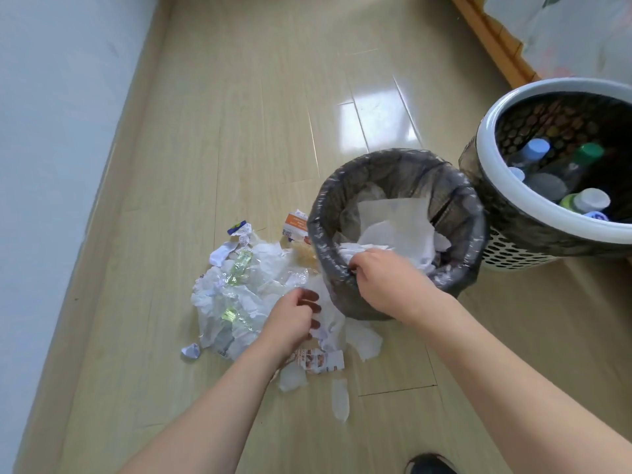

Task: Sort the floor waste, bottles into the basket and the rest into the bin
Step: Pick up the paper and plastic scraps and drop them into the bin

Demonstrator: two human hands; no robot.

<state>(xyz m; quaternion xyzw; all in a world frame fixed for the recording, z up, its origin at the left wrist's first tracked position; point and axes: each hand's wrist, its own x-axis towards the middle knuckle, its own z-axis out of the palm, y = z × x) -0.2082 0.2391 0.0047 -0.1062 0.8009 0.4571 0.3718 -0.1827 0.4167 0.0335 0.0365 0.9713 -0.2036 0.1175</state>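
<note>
Over the near rim of the bin (455,213), right hand (383,278) grips crumpled white paper (355,249), about to drop it in; left hand (290,319) pinches tissue (330,323) in the floor waste (239,295) just left of the bin. Step in hand, by my judgement: non-bottle rubbish into the bin; the basket (492,148), right of the bin, already holds bottles (547,165). Next move calls for releasing the paper and lifting the tissue across.

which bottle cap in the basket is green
The green cap at the back of the basket; the other caps visible there are pale blue or white.
</note>
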